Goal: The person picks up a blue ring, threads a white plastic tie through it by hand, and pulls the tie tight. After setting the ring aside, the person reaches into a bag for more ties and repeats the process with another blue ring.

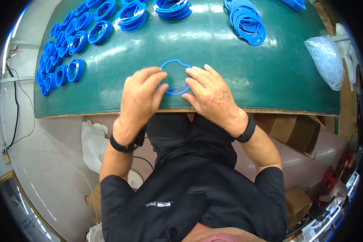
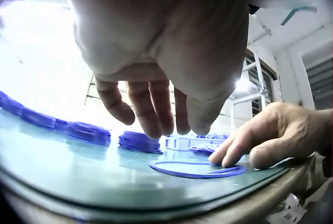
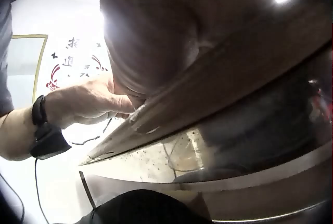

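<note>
A thin blue ring [image 1: 172, 61] lies flat on the green tabletop between the hands, near the front edge. Its outline dips inward at the upper right, and a second thin strand crosses its lower part. My left hand [image 1: 141, 92] hovers over the ring's left side; in the left wrist view its fingers hang loosely above the table, holding nothing. With its fingertips on the ring's right side, my right hand [image 1: 211, 94] rests low over the tabletop, thumb apart from the fingers. The right wrist view shows mostly the palm and table edge, with the ring hidden.
Many bundles of blue rings [image 1: 100, 32] stand in rows at the back left. Farther right are a taller stack [image 1: 172, 11] and a fanned-out pile of rings [image 1: 248, 24]. A clear plastic bag [image 1: 326, 60] lies at the right edge. Cardboard boxes [image 1: 296, 133] sit below the table.
</note>
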{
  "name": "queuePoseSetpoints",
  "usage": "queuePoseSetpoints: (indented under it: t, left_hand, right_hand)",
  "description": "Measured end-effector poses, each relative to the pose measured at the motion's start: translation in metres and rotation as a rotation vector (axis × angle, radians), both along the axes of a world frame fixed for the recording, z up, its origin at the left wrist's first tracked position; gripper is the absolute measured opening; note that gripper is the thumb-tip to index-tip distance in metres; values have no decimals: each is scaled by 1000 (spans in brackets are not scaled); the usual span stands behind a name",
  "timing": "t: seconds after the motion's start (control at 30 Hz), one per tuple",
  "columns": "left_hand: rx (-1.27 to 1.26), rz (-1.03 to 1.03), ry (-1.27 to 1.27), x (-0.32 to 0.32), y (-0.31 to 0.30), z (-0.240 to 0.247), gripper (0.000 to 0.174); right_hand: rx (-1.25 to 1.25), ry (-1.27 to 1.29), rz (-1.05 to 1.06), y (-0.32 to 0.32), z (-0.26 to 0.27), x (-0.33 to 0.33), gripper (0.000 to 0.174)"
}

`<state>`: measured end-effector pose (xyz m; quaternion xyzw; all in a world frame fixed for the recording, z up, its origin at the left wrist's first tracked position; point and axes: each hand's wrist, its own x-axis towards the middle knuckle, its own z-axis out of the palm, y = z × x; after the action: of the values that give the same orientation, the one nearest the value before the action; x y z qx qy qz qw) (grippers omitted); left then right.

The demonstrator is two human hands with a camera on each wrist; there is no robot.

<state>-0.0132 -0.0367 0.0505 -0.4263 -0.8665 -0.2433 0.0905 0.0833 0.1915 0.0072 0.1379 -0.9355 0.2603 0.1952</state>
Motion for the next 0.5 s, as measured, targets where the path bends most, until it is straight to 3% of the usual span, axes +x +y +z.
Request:
queuePoseSetpoints:
  t: [0.1,0.5]
  left_hand:
    - [-35,-80,-116,-32,9,6,29]
    - [-97,-131,-57,-53,31,-14,22]
  right_hand:
    - [-24,23,17,2,-5,-8,32]
    - [-72,38,18,2,-9,-12,25]
